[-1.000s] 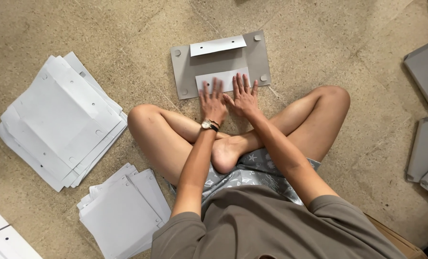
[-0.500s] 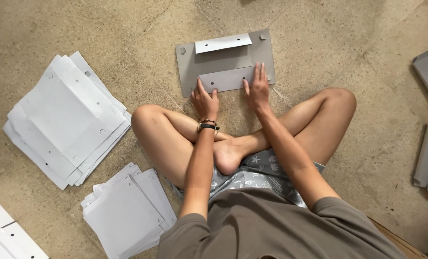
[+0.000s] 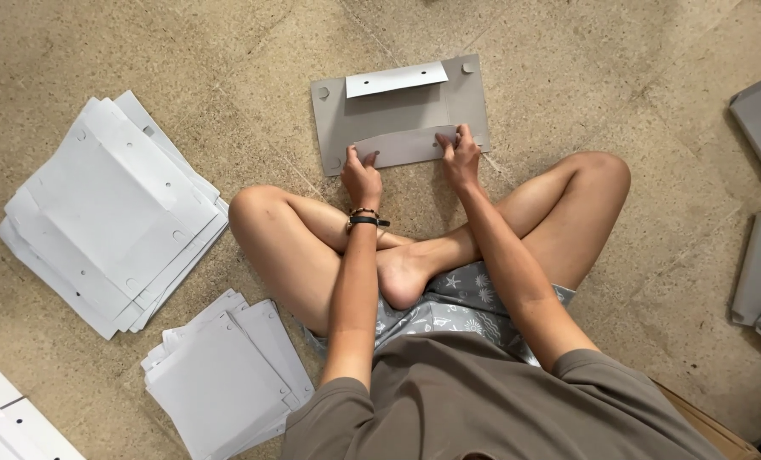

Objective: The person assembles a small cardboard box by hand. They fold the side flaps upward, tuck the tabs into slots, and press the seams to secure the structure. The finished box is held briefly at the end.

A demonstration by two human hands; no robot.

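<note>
Since a moment ago my hands have slid from flat on the near flap to its two ends, lifting it; left hand (image 3: 361, 176) and right hand (image 3: 461, 156) each pinch the grey cardboard sheet (image 3: 397, 111) on the floor (image 3: 568, 51) before my knees; light, thin, creases easily, best held at flap corners; white stacks (image 3: 108, 213) well apart left, open room beyond.

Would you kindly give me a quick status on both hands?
Left hand and right hand gripping near flap of grey card sheet. Far flap folded. Nothing obstructing.
</note>
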